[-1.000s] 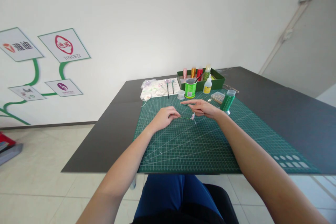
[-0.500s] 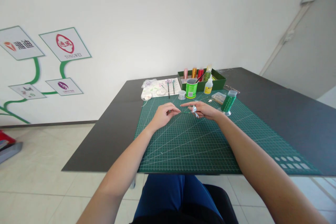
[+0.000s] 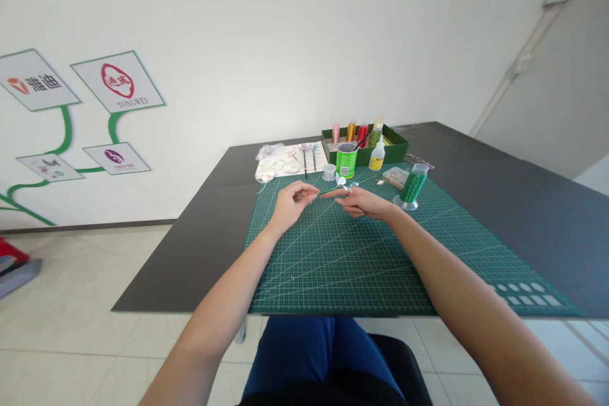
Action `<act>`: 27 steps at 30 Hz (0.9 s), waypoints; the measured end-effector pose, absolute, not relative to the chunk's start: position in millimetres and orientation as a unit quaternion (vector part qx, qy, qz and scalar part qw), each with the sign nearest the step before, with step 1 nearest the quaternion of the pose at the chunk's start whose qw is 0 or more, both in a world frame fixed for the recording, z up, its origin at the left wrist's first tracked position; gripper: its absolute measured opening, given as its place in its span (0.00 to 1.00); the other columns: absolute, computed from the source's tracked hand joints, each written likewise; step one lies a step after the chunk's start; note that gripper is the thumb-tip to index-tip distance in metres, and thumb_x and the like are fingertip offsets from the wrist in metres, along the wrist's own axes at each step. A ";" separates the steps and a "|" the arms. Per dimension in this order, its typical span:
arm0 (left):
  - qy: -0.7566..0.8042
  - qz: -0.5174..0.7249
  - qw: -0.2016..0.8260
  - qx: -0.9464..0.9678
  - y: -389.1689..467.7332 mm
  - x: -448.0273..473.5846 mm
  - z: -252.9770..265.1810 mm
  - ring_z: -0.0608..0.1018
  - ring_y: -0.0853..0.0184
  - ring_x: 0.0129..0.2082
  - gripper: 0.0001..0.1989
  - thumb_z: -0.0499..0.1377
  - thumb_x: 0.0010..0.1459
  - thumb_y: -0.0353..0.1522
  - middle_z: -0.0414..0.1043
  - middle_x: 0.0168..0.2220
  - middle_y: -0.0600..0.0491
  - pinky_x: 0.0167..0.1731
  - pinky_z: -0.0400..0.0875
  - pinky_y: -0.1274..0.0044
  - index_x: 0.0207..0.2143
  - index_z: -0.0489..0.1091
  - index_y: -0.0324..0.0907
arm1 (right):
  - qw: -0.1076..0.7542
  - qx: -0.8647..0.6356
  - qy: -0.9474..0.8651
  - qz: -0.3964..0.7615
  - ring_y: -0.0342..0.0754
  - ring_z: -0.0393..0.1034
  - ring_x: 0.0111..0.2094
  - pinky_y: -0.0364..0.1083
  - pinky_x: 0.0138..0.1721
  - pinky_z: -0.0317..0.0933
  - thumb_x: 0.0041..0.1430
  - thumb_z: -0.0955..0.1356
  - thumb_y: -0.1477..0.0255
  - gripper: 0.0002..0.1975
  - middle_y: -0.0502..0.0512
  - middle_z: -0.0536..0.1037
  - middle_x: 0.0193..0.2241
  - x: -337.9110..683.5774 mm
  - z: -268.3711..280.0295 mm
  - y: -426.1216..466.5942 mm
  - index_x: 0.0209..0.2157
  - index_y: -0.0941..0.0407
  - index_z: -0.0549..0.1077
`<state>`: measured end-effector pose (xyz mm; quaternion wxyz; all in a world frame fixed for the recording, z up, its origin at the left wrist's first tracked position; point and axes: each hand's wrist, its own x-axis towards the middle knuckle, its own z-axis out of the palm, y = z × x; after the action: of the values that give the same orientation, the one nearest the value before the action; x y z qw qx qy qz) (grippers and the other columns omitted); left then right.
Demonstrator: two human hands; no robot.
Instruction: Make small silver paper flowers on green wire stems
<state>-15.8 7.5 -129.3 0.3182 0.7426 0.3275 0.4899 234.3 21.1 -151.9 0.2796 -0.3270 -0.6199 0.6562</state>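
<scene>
Head view: your left hand (image 3: 288,204) pinches a green stem (image 3: 327,191) above the mat (image 3: 328,266). Its flower (image 3: 341,181) sits at two o'clock from those fingertips. Your right hand (image 3: 364,203) extends its index finger beside the stem; its hold cannot be determined. The green can (image 3: 346,165) stands at the flower's twelve o'clock.

Mat (image 3: 333,266) is deep green with a fine pale grid all over, on a near-black table (image 3: 200,228). Stem (image 3: 328,191) is green too, whitish-blue petals (image 3: 341,181) at one end. Big spool (image 3: 415,183) is shiny green, can (image 3: 346,165) is loud lime, box (image 3: 397,153) dark green, squeeze bottle (image 3: 377,153) white with a yellow label (image 3: 375,163). Trousers (image 3: 295,355): solid blue.
</scene>
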 end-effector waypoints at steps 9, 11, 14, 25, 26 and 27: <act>0.324 0.496 0.344 0.729 13.1 -17.9 -132.7 0.75 0.69 0.34 0.09 0.63 0.59 0.31 0.75 0.37 0.49 0.30 0.67 0.79 0.42 0.81 0.42 | 0.263 -0.325 -0.640 0.645 0.37 0.40 0.16 0.40 0.18 0.39 0.65 0.69 0.63 0.29 0.37 0.53 0.12 229.2 -150.2 18.3 0.63 0.63 0.69; 0.323 0.496 0.346 0.728 14.7 -18.2 -134.1 0.74 0.70 0.32 0.09 0.63 0.59 0.31 0.75 0.37 0.49 0.30 0.67 0.79 0.40 0.82 0.42 | 0.261 -0.325 -0.641 0.644 0.37 0.40 0.16 0.40 0.18 0.39 0.65 0.69 0.64 0.29 0.37 0.53 0.12 228.8 -149.3 17.5 0.63 0.63 0.69; 0.320 0.495 0.354 0.726 17.1 -18.6 -136.3 0.74 0.70 0.32 0.08 0.64 0.58 0.31 0.75 0.37 0.49 0.29 0.68 0.79 0.39 0.81 0.42 | 0.257 -0.324 -0.640 0.647 0.37 0.41 0.15 0.40 0.18 0.39 0.65 0.69 0.64 0.29 0.37 0.53 0.12 228.2 -147.6 16.5 0.63 0.64 0.69; 0.334 0.512 0.359 0.706 19.9 -19.5 -136.5 0.73 0.71 0.28 0.08 0.65 0.56 0.34 0.75 0.35 0.50 0.27 0.69 0.79 0.37 0.81 0.41 | 0.332 -0.303 -0.608 0.654 0.38 0.48 0.16 0.41 0.19 0.46 0.63 0.70 0.67 0.26 0.40 0.60 0.13 228.6 -145.8 16.7 0.60 0.64 0.71; 0.335 0.515 0.362 0.701 20.3 -19.7 -136.7 0.73 0.71 0.28 0.08 0.65 0.56 0.34 0.75 0.34 0.51 0.26 0.68 0.79 0.38 0.80 0.41 | 0.346 -0.304 -0.602 0.653 0.38 0.48 0.16 0.41 0.19 0.46 0.63 0.70 0.67 0.25 0.40 0.60 0.13 228.9 -145.5 16.9 0.58 0.64 0.71; 0.337 0.520 0.365 0.695 20.8 -19.8 -137.1 0.72 0.71 0.28 0.09 0.65 0.55 0.34 0.75 0.34 0.51 0.26 0.67 0.79 0.38 0.80 0.41 | 0.358 -0.306 -0.595 0.651 0.38 0.47 0.16 0.41 0.19 0.46 0.62 0.70 0.67 0.24 0.39 0.60 0.13 229.2 -145.4 17.2 0.57 0.64 0.72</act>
<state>-19.8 20.8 -137.1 0.3650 0.6951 0.3368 0.5198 229.2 17.2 -145.4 0.3584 -0.3058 -0.5947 0.6515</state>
